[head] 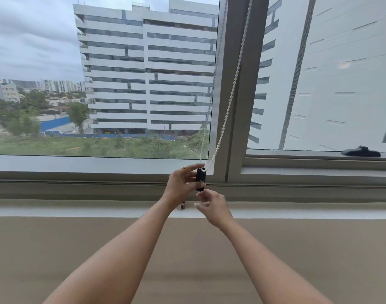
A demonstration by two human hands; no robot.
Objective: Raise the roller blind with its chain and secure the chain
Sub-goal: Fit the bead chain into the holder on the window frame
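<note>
The chain (231, 93) is white beads. The weight (200, 179) on its end is black (with a small pale mark). A gold ring (183, 169) shows on the left hand (181, 185). The frame (238, 84) is grey, the sill (78, 210) white, the wall (56, 249) beige.

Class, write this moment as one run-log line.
left hand: holds black chain weight | right hand: open just below it | bead chain: runs up along window frame

chain (231, 93): white beaded, taut loop slanting down mullion | lower end in black tensioner (200, 179), upright
</note>
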